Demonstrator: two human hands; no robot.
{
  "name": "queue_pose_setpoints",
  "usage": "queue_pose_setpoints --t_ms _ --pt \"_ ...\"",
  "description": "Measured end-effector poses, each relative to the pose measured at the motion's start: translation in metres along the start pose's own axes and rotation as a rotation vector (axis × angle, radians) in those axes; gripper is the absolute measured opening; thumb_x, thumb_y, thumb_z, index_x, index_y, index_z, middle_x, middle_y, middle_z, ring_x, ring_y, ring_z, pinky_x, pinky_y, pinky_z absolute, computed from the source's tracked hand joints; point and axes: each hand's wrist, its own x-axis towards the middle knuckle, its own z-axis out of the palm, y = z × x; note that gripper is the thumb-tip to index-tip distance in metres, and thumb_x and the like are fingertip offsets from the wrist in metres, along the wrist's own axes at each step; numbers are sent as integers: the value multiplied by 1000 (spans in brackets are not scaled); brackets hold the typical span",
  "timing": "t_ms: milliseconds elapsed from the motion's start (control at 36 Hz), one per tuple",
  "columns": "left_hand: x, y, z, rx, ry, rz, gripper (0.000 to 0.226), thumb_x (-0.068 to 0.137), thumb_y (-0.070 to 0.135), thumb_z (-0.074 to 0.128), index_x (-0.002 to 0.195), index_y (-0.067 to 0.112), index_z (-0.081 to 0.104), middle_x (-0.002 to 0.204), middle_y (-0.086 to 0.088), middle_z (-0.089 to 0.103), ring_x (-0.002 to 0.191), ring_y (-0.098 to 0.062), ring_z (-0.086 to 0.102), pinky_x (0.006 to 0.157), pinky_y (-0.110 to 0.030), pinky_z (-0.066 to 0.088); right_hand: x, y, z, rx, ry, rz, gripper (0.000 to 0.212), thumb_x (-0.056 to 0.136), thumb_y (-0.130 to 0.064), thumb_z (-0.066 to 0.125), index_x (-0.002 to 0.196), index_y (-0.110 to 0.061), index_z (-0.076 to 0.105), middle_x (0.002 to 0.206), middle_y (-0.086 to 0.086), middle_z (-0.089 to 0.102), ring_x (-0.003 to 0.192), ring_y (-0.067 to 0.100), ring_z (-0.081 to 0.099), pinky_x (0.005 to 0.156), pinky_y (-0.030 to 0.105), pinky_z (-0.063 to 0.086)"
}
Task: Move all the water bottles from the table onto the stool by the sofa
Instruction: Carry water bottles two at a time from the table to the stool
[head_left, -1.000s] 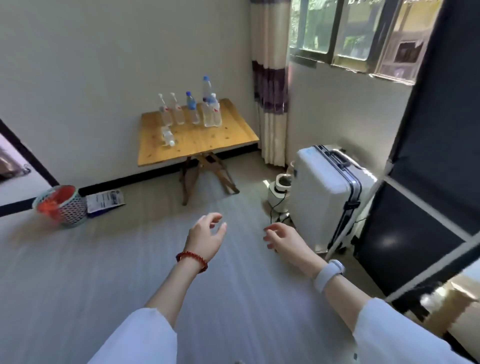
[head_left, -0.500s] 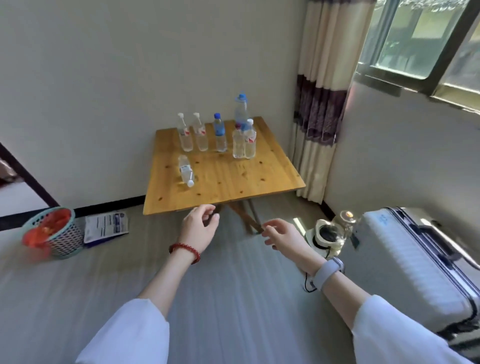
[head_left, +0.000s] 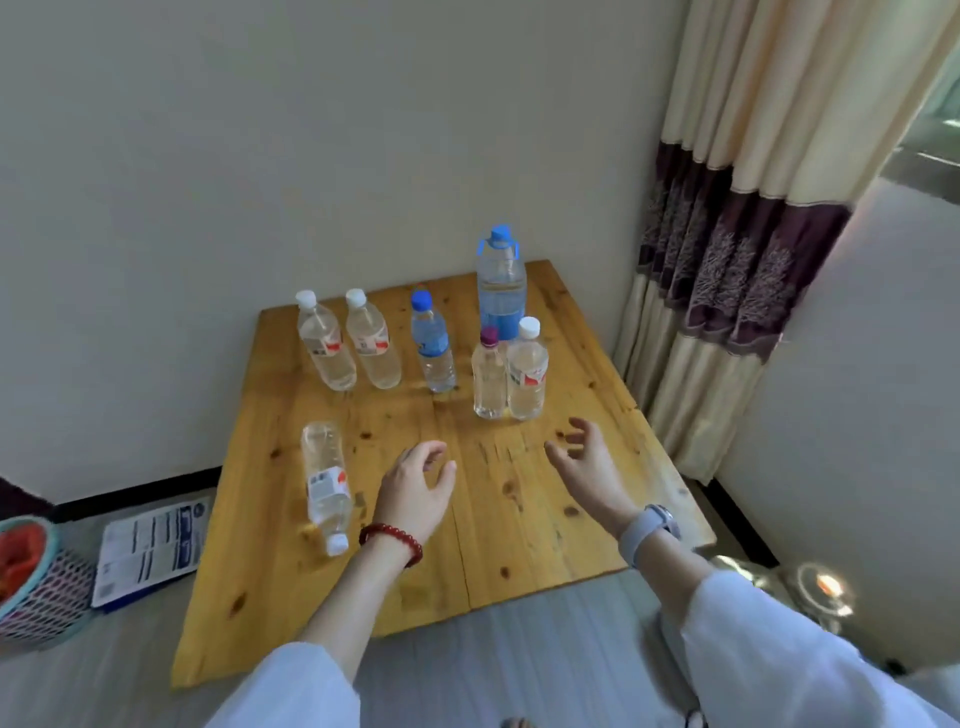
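Everywhere, clear ribbed bottles on knotty pine.

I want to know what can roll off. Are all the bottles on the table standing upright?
No: one bottle lies on its side near the left hand, while the other six stand upright.

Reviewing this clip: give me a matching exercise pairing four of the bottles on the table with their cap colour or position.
Things:
1. tallest bottle
2. bottle lying on its side
3. small bottle beside the white-capped one at right
4. far-left upright bottle

Descriptions:
A. purple cap
B. white cap, back row next to a matching bottle
C. blue cap with carry handle, at the back
D. cap pointing toward the near edge, close to the left hand

Pairs: 1-C, 2-D, 3-A, 4-B
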Motion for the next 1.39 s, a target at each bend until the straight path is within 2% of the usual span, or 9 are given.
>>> queue_pose_setpoints --t_ms 250,389,528,722,1000,1111,1194,1306,1389 --pt "88 -41 16 -3 -26 -129 23 89 21 54 111 17 57 114 1 60 100 -9 53 84 -22 41 168 -14 44 -38 47 22 94 79 -27 69 144 -3 5 152 19 15 141 31 17 113 41 23" --pt "109 -71 17 23 -55 -182 21 89 21 54 109 18 57 112 1 60 101 -11 54 85 -23 41 207 -3 61 39 92 11 86 78 -27 70 139 -3 16 143 17 31 130 31 37 106 44 37" --pt "120 -92 18 29 -88 -189 24 88 20 55 112 16 57 113 2 59 102 -11 55 83 -23 40 200 12 63 28 142 -13 75 79 -33 68 134 -11 21 123 4 45 104 16 48 81 27 40" --pt "118 -139 -5 224 -213 -160 30 88 16 52 117 14 54 123 -2 55 116 -18 48 94 -26 38 120 14 68 -45 107 -38 74 73 -40 72 129 -19 29 121 1 48 107 16 50 86 29 43" --pt "145 -230 -56 1063 -800 210 104 70 -12 47 142 39 -9 151 1 -27 136 -32 -30 105 -63 -11 46 -5 145 -30 -33 -5 74 71 -39 74 129 -22 31 117 -8 47 108 5 49 87 22 45" --pt "172 -240 -54 1210 -932 560 83 78 1 53 142 33 11 156 0 -2 140 -30 -19 105 -68 -10 38 -11 167 -20 17 4 79 70 -44 72 132 -22 28 113 -20 39 101 -27 35 80 -4 34" --pt "183 -244 -53 1191 -956 712 69 80 18 57 139 29 23 148 2 29 143 -22 5 106 -64 -13 33 -12 172 -13 19 39 77 71 -45 71 131 -28 26 118 -13 41 102 -16 40 80 -1 37" --pt "184 -235 -46 1028 -907 620 73 71 43 64 135 28 33 137 5 42 131 -17 32 115 -52 1 25 -10 166 48 39 120 73 72 -44 71 129 -26 28 120 -4 52 105 10 57 86 25 51" --pt "183 -215 -39 713 -832 371 83 59 66 63 130 31 38 127 9 48 117 -16 44 98 -37 38 17 -7 154 120 104 158 63 75 -35 71 123 -25 32 115 -6 57 99 1 60 80 23 54"
